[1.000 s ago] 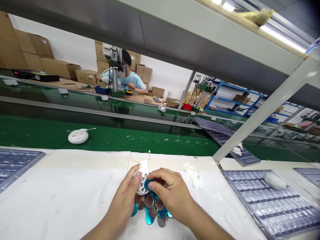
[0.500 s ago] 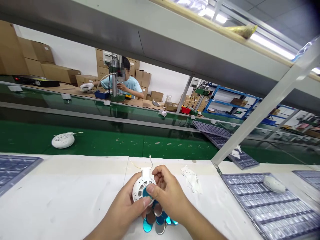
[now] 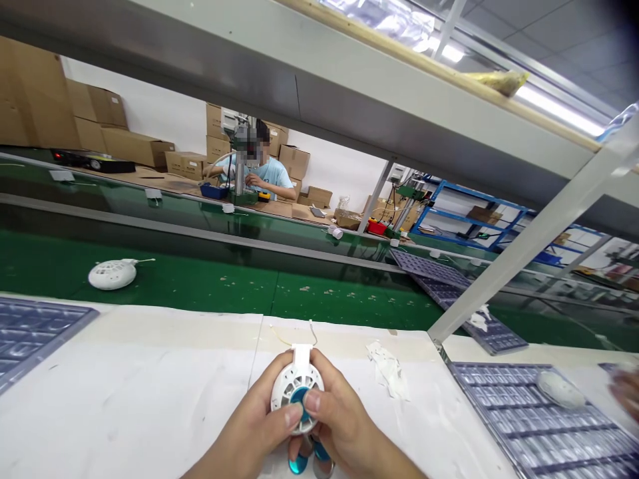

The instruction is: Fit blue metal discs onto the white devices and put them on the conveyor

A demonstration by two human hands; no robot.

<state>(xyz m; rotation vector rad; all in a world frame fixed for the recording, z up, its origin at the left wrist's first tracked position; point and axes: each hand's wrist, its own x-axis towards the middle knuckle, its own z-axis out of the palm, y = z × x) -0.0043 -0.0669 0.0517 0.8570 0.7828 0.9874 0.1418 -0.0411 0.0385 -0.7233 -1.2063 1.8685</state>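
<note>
A round white vented housing [image 3: 282, 384] with a tab and two thin wires at its top is held between both hands above the white table. My left hand [image 3: 264, 412] wraps its left side, thumb on the front. On the right side my right hand [image 3: 339, 406] grips it, its thumb pressing on a blue disc [image 3: 301, 397] at the housing's centre. Beneath the hands lie several loose discs [image 3: 298, 464], blue and silver, partly hidden by the fingers.
White paper scraps [image 3: 388, 369] lie right of the hands. Purple trays [image 3: 544, 412] stand at right and left [image 3: 40, 332]. Another white housing [image 3: 112, 274] rests on the green belt [image 3: 200, 286]. A slanted post [image 3: 519, 246] rises at right. A co-worker [image 3: 269, 174] sits beyond; another person's hand [image 3: 626, 389] shows at far right.
My right fingers have closed in around the housing's right side, and both thumbs now press near the disc. Another person's hand has appeared at the right edge. The view has shifted slightly.
</note>
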